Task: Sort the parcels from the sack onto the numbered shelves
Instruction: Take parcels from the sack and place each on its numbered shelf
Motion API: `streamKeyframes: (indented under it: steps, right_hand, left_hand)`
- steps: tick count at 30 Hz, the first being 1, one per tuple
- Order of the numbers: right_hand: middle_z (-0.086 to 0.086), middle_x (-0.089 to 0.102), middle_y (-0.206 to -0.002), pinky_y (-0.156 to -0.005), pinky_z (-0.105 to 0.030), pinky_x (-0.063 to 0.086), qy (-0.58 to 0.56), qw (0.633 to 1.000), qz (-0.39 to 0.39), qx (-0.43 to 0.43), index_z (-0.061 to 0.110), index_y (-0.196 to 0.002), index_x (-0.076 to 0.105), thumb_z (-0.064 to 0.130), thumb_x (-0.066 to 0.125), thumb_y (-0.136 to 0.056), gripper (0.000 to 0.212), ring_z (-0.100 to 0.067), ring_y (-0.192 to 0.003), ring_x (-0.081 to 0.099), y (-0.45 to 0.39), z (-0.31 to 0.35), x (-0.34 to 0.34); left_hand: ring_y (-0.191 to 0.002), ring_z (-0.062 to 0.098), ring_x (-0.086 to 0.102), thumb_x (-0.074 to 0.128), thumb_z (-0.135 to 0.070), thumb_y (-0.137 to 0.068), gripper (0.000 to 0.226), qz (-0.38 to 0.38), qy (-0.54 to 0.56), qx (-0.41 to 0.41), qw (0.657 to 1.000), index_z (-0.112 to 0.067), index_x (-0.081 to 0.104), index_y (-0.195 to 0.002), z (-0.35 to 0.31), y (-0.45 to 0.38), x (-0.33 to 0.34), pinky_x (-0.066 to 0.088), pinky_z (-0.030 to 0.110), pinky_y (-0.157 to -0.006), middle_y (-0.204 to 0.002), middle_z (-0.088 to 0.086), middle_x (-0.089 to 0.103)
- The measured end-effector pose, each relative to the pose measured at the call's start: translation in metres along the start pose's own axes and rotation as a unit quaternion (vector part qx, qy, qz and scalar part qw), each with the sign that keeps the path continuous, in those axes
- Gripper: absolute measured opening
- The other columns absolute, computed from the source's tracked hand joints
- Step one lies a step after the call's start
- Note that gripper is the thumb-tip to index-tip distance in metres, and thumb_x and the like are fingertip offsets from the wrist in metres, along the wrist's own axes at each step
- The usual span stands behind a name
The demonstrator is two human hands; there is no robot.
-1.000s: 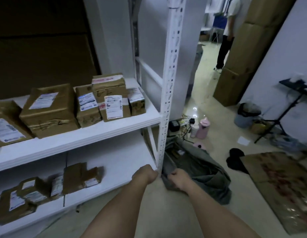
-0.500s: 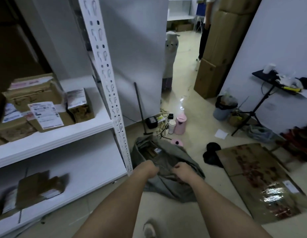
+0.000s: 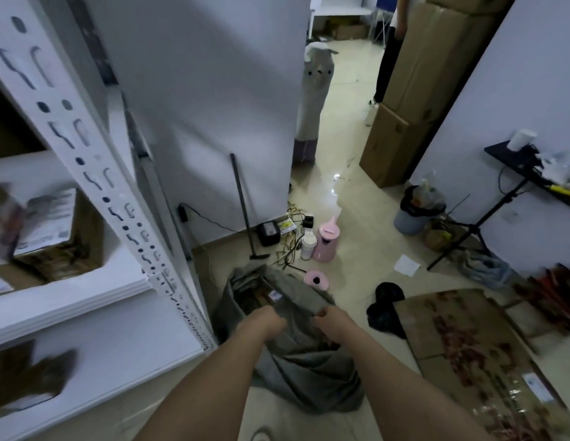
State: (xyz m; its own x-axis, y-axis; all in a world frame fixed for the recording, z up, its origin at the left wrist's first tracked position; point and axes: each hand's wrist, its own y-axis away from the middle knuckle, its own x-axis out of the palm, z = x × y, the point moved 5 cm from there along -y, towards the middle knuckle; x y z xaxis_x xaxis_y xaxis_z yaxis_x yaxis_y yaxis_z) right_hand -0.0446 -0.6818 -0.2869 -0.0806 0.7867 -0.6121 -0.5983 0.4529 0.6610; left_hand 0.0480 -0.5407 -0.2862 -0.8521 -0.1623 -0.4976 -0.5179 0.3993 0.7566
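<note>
Both forearms enter from the bottom edge and are bare from elbow to wrist; no sleeve, watch, band or glove shows on either. The left hand [image 3: 267, 320] and the right hand [image 3: 331, 320] are bare too, with no rings visible. Nothing of the person's clothing is in view.

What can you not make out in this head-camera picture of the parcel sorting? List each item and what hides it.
1. Parcels inside the grey sack: its folds hide all but one labelled corner.
2. Fingers of the left hand and right hand: curled into the cloth.
3. Shelf numbers: none visible on the white shelves.
4. Label text on the shelf parcel: motion-blurred.
</note>
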Motion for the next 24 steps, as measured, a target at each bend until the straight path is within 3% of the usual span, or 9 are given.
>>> streamKeyframes:
  steps: [4,8,11,13,14,16,19,22,24]
  right_hand:
    - [-0.013,0.060,-0.124,-0.088,-0.029,0.040,0.075,0.997,0.016,-0.014,0.019,-0.091,0.054,0.033,0.051,-0.094,0.014,-0.028,-0.116,0.055,-0.036,0.007,-0.018]
    - [-0.012,0.058,-0.130,-0.098,-0.033,0.041,0.121,0.990,0.044,-0.055,0.015,-0.118,0.060,0.036,0.050,-0.095,0.032,-0.028,-0.119,0.053,-0.078,0.016,-0.027]
    - [-0.010,0.060,-0.123,-0.093,-0.032,0.043,0.141,0.986,0.060,-0.070,0.014,-0.126,0.056,0.039,0.050,-0.095,0.041,-0.023,-0.108,0.056,-0.120,0.016,-0.029]
    - [-0.008,0.062,-0.119,-0.082,-0.027,0.040,0.157,0.981,0.066,-0.088,0.015,-0.120,0.058,0.039,0.050,-0.096,0.035,-0.020,-0.100,0.056,-0.153,0.014,-0.029]
    - [-0.007,0.063,-0.118,-0.078,-0.024,0.036,0.169,0.979,0.071,-0.095,0.016,-0.115,0.059,0.038,0.048,-0.097,0.031,-0.019,-0.098,0.055,-0.172,0.012,-0.026]
    - [-0.006,0.061,-0.123,-0.079,-0.022,0.034,0.176,0.976,0.075,-0.103,0.016,-0.117,0.059,0.044,0.039,-0.099,0.039,-0.017,-0.103,0.054,-0.205,0.006,-0.020]
    - [-0.003,0.053,-0.134,-0.099,-0.026,0.035,0.157,0.979,0.056,-0.120,0.015,-0.132,0.049,0.066,0.020,-0.092,0.071,-0.018,-0.118,0.049,-0.273,-0.009,0.009]
    - [-0.005,0.062,-0.103,-0.083,-0.026,0.042,0.156,0.975,0.006,-0.161,0.018,-0.103,0.062,0.072,0.006,-0.070,0.084,-0.017,-0.090,0.054,-0.343,-0.021,0.050]
    - [-0.007,0.066,-0.097,-0.081,-0.026,0.048,0.140,0.970,-0.006,-0.197,0.012,-0.097,0.066,0.061,0.019,-0.091,0.068,-0.024,-0.091,0.063,-0.393,-0.030,0.083]
  left_hand:
    - [-0.108,0.030,0.056,0.044,-0.038,-0.093,0.044,-0.010,0.013,-0.022,1.000,-0.006,0.056,-0.121,-0.010,-0.030,-0.017,0.044,0.037,-0.094,-0.120,0.017,0.058]
    - [-0.112,0.035,0.055,0.044,-0.033,-0.095,0.044,-0.031,0.042,-0.041,0.998,0.001,0.055,-0.120,-0.015,-0.057,-0.031,0.044,0.039,-0.096,-0.123,0.023,0.056]
    - [-0.099,0.036,0.058,0.042,-0.025,-0.098,0.034,-0.054,0.111,-0.047,0.991,0.002,0.061,-0.103,-0.023,-0.082,-0.040,0.045,0.037,-0.087,-0.104,0.027,0.059]
    - [-0.073,0.024,0.049,0.041,-0.020,-0.098,0.024,-0.086,0.152,-0.048,0.983,-0.013,0.050,-0.077,-0.023,-0.112,-0.043,0.037,0.032,-0.072,-0.078,0.011,0.050]
    - [-0.071,0.021,0.045,0.041,-0.020,-0.098,0.022,-0.099,0.164,-0.052,0.980,-0.016,0.046,-0.077,-0.020,-0.129,-0.045,0.034,0.031,-0.071,-0.078,0.006,0.046]
    - [-0.081,0.021,0.046,0.041,-0.019,-0.099,0.014,-0.110,0.180,-0.060,0.976,-0.019,0.047,-0.086,-0.011,-0.160,-0.042,0.036,0.030,-0.075,-0.088,0.004,0.048]
    - [-0.102,0.024,0.050,0.042,-0.019,-0.100,0.009,-0.115,0.199,-0.072,0.971,-0.019,0.051,-0.100,0.009,-0.226,-0.027,0.041,0.030,-0.093,-0.102,0.004,0.052]
    - [-0.121,0.026,0.048,0.043,-0.021,-0.100,0.034,-0.101,0.226,-0.099,0.964,-0.009,0.047,-0.131,0.034,-0.297,0.007,0.038,0.029,-0.100,-0.129,0.009,0.051]
    - [-0.118,0.028,0.051,0.046,-0.022,-0.098,0.040,-0.099,0.242,-0.113,0.959,-0.006,0.044,-0.134,0.056,-0.353,0.036,0.042,0.030,-0.097,-0.130,0.012,0.052]
